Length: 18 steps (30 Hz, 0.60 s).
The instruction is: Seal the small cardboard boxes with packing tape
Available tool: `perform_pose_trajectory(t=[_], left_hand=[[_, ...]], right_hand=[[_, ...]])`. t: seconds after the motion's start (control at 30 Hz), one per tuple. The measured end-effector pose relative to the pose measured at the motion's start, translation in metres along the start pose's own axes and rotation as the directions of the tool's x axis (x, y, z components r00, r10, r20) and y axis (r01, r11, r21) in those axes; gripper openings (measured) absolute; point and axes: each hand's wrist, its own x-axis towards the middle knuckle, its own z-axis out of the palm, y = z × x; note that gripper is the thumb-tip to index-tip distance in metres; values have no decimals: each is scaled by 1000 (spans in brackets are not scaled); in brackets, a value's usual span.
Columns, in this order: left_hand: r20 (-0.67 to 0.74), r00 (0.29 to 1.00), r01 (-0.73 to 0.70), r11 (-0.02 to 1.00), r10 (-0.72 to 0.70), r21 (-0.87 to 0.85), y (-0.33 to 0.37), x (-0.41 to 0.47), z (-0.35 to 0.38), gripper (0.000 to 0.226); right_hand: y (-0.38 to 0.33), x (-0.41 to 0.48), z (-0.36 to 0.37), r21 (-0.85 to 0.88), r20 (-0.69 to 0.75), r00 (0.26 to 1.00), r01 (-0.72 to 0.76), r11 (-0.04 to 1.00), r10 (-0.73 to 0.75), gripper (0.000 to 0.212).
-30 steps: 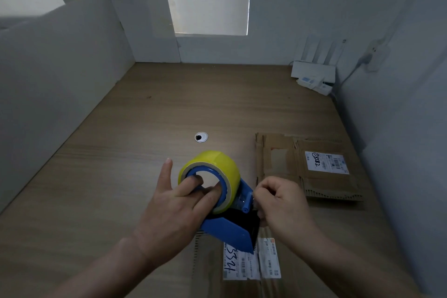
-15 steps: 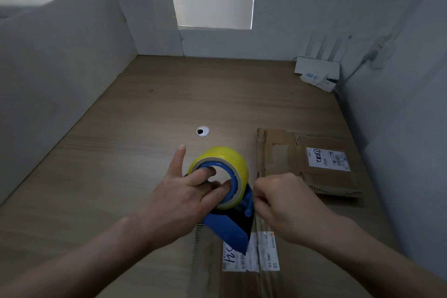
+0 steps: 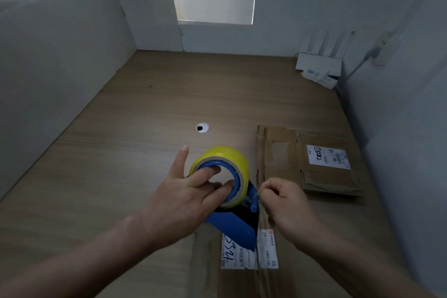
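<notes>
The blue tape dispenser [image 3: 232, 225] stands on a labelled cardboard box [image 3: 239, 283] at the desk's near edge. The left hand [image 3: 179, 203] hooks two fingers into the core of its yellow tape roll [image 3: 232, 157], forefinger straight. At three o'clock, the right hand [image 3: 287, 205] is clenched, pinching the tape end [image 3: 258, 195]. A flattened carton [image 3: 278, 150] lies at two o'clock, a cable grommet [image 3: 202, 128] at twelve and a white router [image 3: 318, 65] far off at one, on the wooden desk [image 3: 121, 176], which white partitions [image 3: 60, 55] wall in.
</notes>
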Motion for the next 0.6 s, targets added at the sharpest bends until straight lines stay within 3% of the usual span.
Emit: perform_pose_trajectory(t=[0.1, 0.27, 0.5, 0.6], left_hand=[[-65, 998, -11, 1000, 10, -16, -5, -3, 3, 31], [-139, 990, -3, 999, -5, -51, -9, -4, 5, 25], [34, 980, 201, 972, -198, -121, 1, 5, 5, 46], [-4, 976, 213, 968, -216, -135, 4, 9, 2, 46]], right_hand=[[2, -3, -8, -73, 42, 982, 188, 979, -185, 18], [-2, -6, -17, -299, 67, 871, 482, 823, -486, 15], [-7, -5, -16, -391, -58, 695, 645, 657, -717, 11], [-5, -7, -17, -423, -62, 661, 661, 620, -748, 11]])
